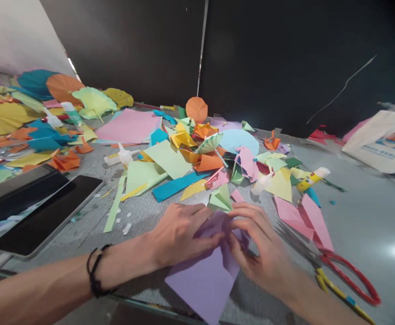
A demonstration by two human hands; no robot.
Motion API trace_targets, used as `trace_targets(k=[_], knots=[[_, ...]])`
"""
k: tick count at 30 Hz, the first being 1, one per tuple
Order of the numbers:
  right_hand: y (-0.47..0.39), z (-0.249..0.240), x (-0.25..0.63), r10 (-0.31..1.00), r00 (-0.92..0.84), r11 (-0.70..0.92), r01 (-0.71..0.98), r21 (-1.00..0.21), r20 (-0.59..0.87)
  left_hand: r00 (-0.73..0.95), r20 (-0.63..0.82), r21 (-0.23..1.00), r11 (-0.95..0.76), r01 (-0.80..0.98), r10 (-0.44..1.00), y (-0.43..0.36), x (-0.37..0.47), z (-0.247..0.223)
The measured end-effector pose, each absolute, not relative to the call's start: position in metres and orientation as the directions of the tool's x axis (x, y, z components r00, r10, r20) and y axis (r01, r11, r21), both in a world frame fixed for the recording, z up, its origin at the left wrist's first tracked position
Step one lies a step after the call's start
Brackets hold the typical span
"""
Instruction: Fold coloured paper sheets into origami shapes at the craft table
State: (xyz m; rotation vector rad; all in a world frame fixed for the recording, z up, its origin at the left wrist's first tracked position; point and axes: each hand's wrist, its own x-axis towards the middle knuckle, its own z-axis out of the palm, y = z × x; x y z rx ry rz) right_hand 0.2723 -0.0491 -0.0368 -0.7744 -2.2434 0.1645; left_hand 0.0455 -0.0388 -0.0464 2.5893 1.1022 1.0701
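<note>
A sheet of purple paper (204, 282) lies near the table's front edge, one corner pointing toward me and its far end folded. My left hand (184, 232) presses on the paper from the left, thumb stretched across it and the other fingers curled at its far edge. From the right, my right hand (258, 241) grips the folded far part between thumb and fingers. The fingertips of both hands are close together there, and the fold is partly hidden beneath them. Just beyond the fingers sits a folded light green paper piece (220, 198).
Scissors (319, 259) with red and yellow handles lie to the right, beside folded pink paper (304, 221). A glue stick (312, 179) is farther back. Colourful paper scraps (170, 160) cover the middle. A phone (48, 214) lies left; a white bag (382, 142) stands right.
</note>
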Motion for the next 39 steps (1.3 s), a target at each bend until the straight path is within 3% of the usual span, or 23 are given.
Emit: trace_targets(k=[9, 18, 29, 39], knots=[[-0.047, -0.036, 0.275, 0.583, -0.53, 0.803, 0.49, -0.338, 0.617, 0.402, 0.639, 0.427, -0.737, 0.524, 0.656, -0.039, 0.046, -0.044], [-0.051, -0.034, 0.274, 0.541, -0.527, 0.831, 0.454, -0.321, 0.655, 0.473, 0.623, 0.409, -0.774, 0.483, 0.624, -0.037, 0.043, -0.045], [-0.051, -0.034, 0.281, 0.425, -0.705, 0.904, 0.365, -0.224, 0.568, 0.522, 0.591, 0.481, -0.788, 0.384, 0.615, -0.034, 0.043, -0.051], [-0.053, -0.032, 0.28, 0.479, -0.683, 0.877, 0.393, -0.275, 0.552, 0.512, 0.595, 0.522, -0.782, 0.34, 0.62, -0.031, 0.044, -0.055]])
